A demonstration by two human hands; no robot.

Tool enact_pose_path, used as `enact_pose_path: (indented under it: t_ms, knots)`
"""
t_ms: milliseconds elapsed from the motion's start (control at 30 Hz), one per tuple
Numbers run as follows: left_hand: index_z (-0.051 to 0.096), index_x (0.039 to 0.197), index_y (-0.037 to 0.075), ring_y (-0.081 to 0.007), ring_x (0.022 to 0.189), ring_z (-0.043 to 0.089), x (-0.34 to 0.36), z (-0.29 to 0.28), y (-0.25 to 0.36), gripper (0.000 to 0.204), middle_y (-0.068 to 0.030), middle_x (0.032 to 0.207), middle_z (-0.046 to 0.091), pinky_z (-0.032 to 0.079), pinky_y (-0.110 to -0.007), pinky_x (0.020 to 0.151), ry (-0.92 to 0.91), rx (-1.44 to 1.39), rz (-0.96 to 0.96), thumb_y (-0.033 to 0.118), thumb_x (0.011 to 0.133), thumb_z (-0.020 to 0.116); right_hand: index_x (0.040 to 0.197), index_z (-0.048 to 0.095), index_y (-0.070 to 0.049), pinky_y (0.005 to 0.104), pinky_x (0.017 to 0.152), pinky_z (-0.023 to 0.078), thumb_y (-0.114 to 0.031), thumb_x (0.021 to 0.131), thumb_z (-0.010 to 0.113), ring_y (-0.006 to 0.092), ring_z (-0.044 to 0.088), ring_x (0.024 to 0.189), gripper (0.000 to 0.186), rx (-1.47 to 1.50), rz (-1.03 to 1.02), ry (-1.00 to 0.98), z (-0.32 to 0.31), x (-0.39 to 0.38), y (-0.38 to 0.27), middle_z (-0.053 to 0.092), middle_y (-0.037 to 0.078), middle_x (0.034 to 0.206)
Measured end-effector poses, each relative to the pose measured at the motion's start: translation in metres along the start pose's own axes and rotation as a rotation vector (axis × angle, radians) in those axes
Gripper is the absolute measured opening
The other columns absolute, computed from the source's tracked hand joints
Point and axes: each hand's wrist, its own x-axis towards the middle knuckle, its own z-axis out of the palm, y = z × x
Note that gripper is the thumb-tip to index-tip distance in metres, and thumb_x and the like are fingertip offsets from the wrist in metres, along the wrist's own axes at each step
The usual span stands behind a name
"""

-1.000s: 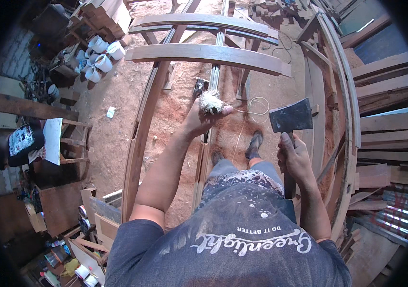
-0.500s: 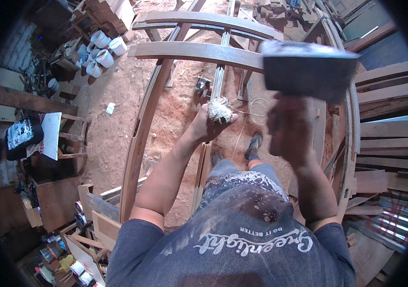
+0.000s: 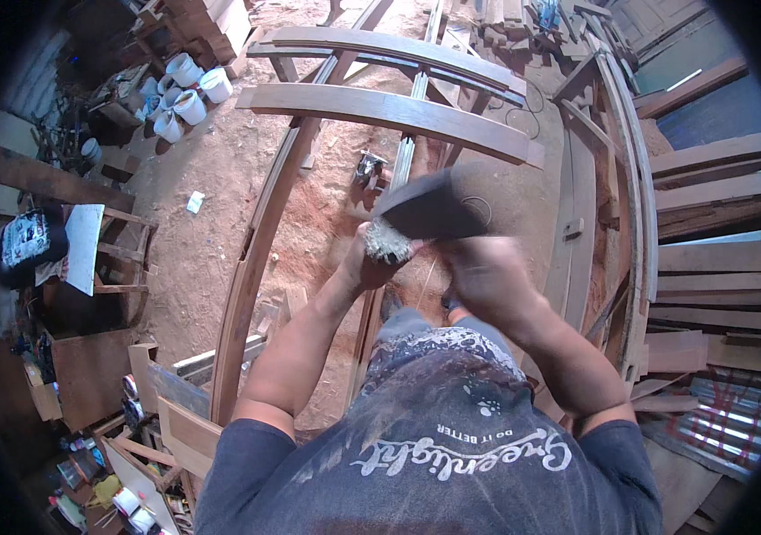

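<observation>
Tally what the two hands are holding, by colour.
Dark: 1, the mallet in the blurred right hand.
Whitish: 1, the frayed-ended tool in the left hand.
Total: 2.

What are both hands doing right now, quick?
Left hand: closed, holding a thing with a shaggy whitish top.
Right hand: closed, holding a dark-headed tool, though both look blurry.
</observation>
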Motion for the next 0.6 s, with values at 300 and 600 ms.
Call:
enact_pose_path:
  t_ms: [300, 600]
  knots:
    - [0.066, 0.089, 0.006, -0.0202, 0.080, 0.066, -0.021, 0.011, -0.028, 0.025, -0.0099, 0.084, 0.068, 0.051, -0.042, 0.066, -0.116, 0.260, -0.073, 0.030, 0.092, 0.071, 0.107, 0.057, -0.002, 0.0331, 0.056, 0.049, -0.016, 0.105, 0.052, 0.0190, 0.060, 0.061, 0.016, 0.742, 0.147, 0.250, -0.050, 0.039, -0.034, 0.062, 0.010, 0.080]
    - [0.060, 0.071, 0.008, -0.0335, 0.060, 0.056, -0.032, 0.017, -0.013, 0.024, -0.0095, 0.063, 0.055, 0.046, -0.043, 0.057, 0.116, 0.235, 0.033, 0.016, 0.094, 0.064, 0.109, 0.064, 0.003, 0.0413, 0.071, 0.055, -0.020, 0.102, 0.053, 0.0357, 0.073, 0.087, 0.026, 0.155, 0.241, -0.058, -0.021, 0.032, -0.005, 0.071, 0.022, 0.092]
